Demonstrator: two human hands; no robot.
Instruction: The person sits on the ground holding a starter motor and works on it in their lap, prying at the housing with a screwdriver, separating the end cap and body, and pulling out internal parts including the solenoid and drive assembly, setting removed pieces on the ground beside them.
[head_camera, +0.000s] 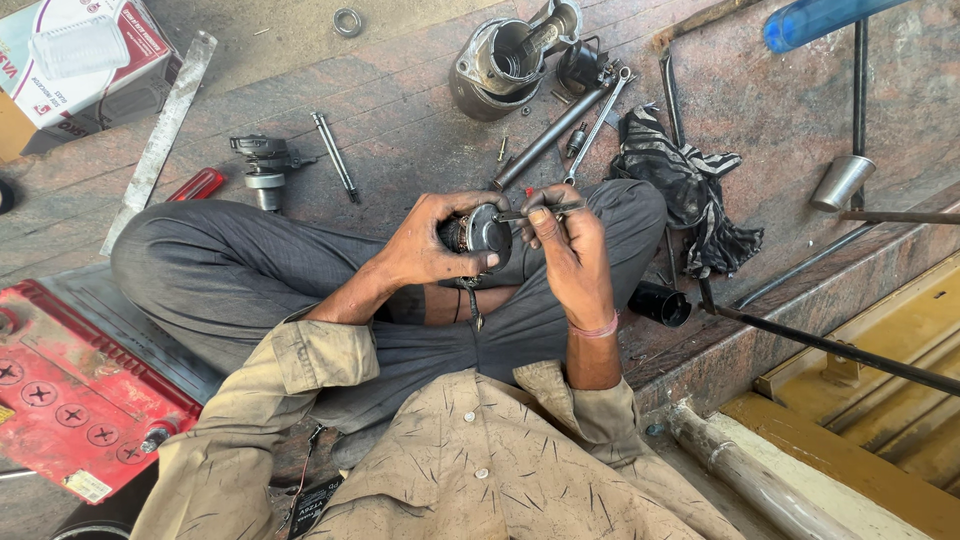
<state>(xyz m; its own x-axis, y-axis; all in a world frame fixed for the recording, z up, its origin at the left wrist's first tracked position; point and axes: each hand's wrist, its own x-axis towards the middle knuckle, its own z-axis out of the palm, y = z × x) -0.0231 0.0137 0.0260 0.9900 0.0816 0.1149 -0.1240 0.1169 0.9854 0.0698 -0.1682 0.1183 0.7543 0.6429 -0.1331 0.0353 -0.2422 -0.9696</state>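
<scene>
The person sits cross-legged on a stone floor (420, 110). The left hand (428, 243) is clenched around a small round motor part (480, 235), dark metal with a grey face, and holds it above the lap, between the two knees. The right hand (568, 250) grips a thin screwdriver (540, 212) between thumb and fingers; its tip touches the face of the motor part.

On the floor in front of the knees lie a metal housing (500, 65), a long wrench (597, 125), a thin rod (334, 155) and a small gear piece (262, 165). A striped dark cloth (680, 185) lies beside the right knee, and a black cylinder (660, 303) is just below it. A red battery (70, 390) stands at the left side of the person, and a cardboard box (80, 65) is in the far corner.
</scene>
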